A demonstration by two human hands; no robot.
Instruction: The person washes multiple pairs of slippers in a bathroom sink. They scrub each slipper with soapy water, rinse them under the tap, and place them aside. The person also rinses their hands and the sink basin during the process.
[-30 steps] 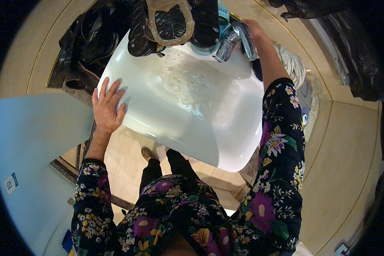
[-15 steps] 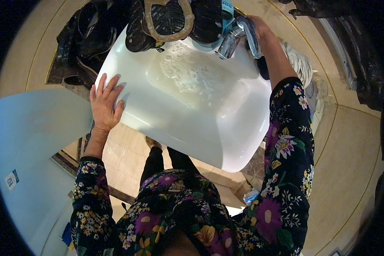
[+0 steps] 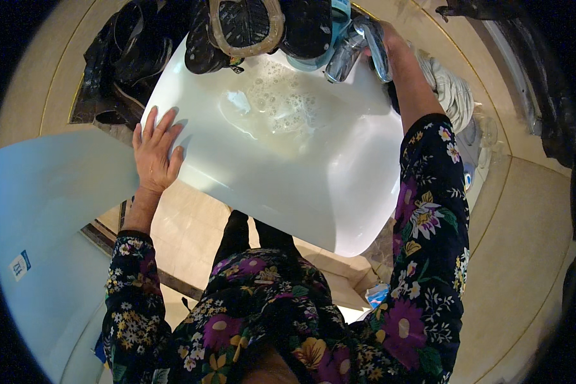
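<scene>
A white washbasin [image 3: 262, 173] holds shallow cloudy water with foam [image 3: 288, 105] floating on it. My left hand [image 3: 157, 150] rests on the basin's left rim with its fingers spread and nothing in them. At the back right stands a chrome faucet [image 3: 345, 57]. My right hand [image 3: 392, 41] reaches round it from the right, its fingers curled behind the lever and partly hidden by the metal. Black-soled footwear [image 3: 253, 25] with a tan band sits along the basin's back edge. Beside it is a light blue item [image 3: 317, 61], mostly covered.
Dark shoes [image 3: 131, 51] are heaped at the back left. A bunched white cloth [image 3: 451, 93] lies right of my right forearm. A pale blue panel [image 3: 57, 185] stands at the left. Below the basin's front edge show tiled floor and a small blue-and-white package [image 3: 376, 294].
The foam has shifted and thinned on the left, where a bright patch now shows. The water looks calmer. Both hands keep nearly the same places; the view has shifted slightly.
</scene>
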